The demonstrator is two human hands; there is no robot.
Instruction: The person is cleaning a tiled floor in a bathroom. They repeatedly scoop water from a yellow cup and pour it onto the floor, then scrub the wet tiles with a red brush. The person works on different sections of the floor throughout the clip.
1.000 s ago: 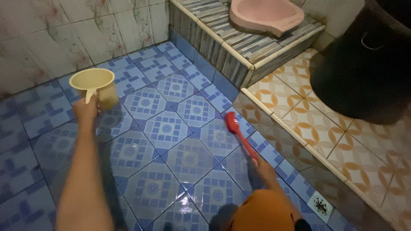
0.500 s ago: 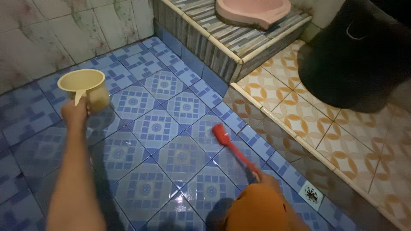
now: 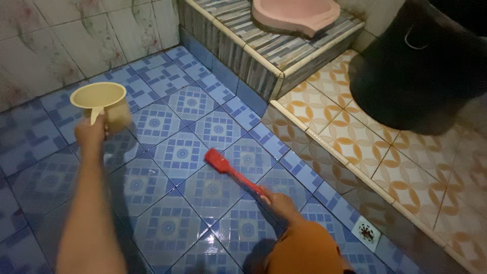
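Left hand (image 3: 91, 133) grips handle of yellow dipper (image 3: 101, 105), held upright above blue tiled floor (image 3: 167, 223) near wall; inside looks empty. Black bucket (image 3: 421, 66) far right corner, contents unseen. Right hand (image 3: 280, 204) closed on red brush (image 3: 231, 171), head on floor mid-area.

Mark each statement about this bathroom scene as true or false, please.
1. The left hand holds a yellow dipper by its handle. True.
2. The right hand holds a green sponge. False: it grips a red brush.
3. The brush head rests on the blue tiled floor. True.
4. The dark bucket stands on the blue tiles. False: it stands on the orange-patterned tiles.
5. The floor drain lies near the raised edge. True.
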